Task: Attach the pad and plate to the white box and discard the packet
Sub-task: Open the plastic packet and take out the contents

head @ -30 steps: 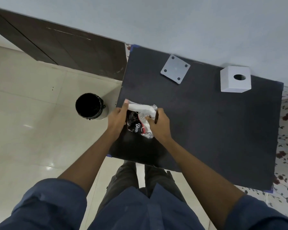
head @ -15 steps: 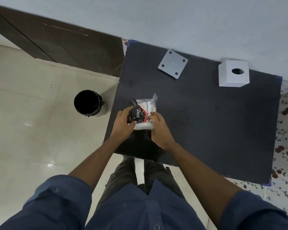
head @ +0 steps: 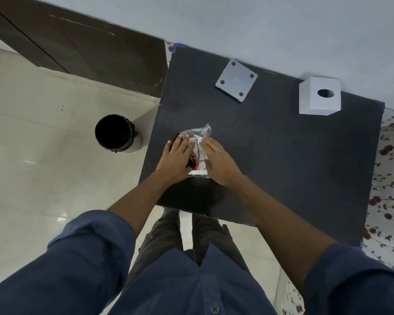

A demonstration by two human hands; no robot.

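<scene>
A clear plastic packet [head: 198, 142] with black, red and white print lies on the black table [head: 282, 167] near its left front. My left hand [head: 176, 159] lies flat over its left side, fingers spread. My right hand [head: 218, 161] rests on its right side, fingers extended. The packet's contents are mostly hidden under my hands. A grey square plate [head: 236, 80] with four corner holes lies at the back of the table. The white box [head: 319, 98], with a round hole in its top, stands at the back right.
A black-lined waste bin [head: 115, 134] stands on the tiled floor left of the table. A dark wooden door [head: 77, 42] and a pale wall lie beyond. A floral cloth [head: 391, 178] shows past the table's right edge.
The packet was held up and turned between both hands. Now it lies on the table and both hands have flattened over it.
</scene>
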